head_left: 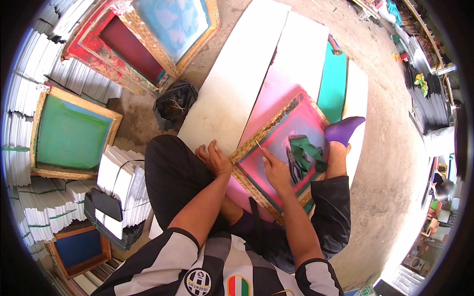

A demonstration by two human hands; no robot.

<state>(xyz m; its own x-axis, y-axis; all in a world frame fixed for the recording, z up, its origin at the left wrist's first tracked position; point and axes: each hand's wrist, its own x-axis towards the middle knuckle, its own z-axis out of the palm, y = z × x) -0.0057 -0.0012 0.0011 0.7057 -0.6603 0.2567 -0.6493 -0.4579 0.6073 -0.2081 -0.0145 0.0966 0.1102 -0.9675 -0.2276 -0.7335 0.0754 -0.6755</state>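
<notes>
Across my lap and the boards lies a wooden screen-printing frame with pink-stained mesh. My right hand is over the mesh, its fingers closed on a thin, light, stick-like tool whose tip reaches the frame's wooden side. Beside that hand, black-handled pliers and a bundled dark green cloth strip rest on the mesh. My left hand lies with fingers apart on the white board, next to the frame's left corner, holding nothing. Its fingertips point away from me.
Long white boards and a green board stretch ahead. A black plastic bag sits left of them. Other frames, one with green mesh, lean against stacked paper. My purple-socked foot touches the frame's right side.
</notes>
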